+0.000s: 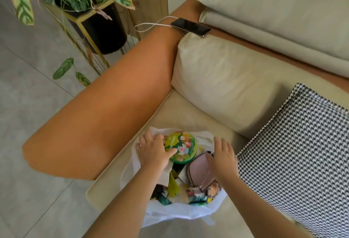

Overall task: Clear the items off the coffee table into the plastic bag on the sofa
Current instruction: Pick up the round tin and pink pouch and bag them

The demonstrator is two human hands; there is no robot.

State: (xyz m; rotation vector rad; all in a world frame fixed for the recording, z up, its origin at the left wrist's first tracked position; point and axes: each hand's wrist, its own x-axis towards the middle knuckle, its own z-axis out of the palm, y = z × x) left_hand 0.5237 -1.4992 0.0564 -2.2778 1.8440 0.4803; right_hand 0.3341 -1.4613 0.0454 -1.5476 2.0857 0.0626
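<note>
On the sofa seat (188, 117), the white plastic bag (175, 213) sits open, holding a green round tin (182, 147) and a pink purse (198, 169). Her left hand (154, 151) grips the tin's edge; her right hand (224, 154) rests spread, fingers straight, on the purse.

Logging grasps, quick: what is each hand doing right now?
Left hand: grips the green tin.
Right hand: open, fingers straight, over the pink purse.
</note>
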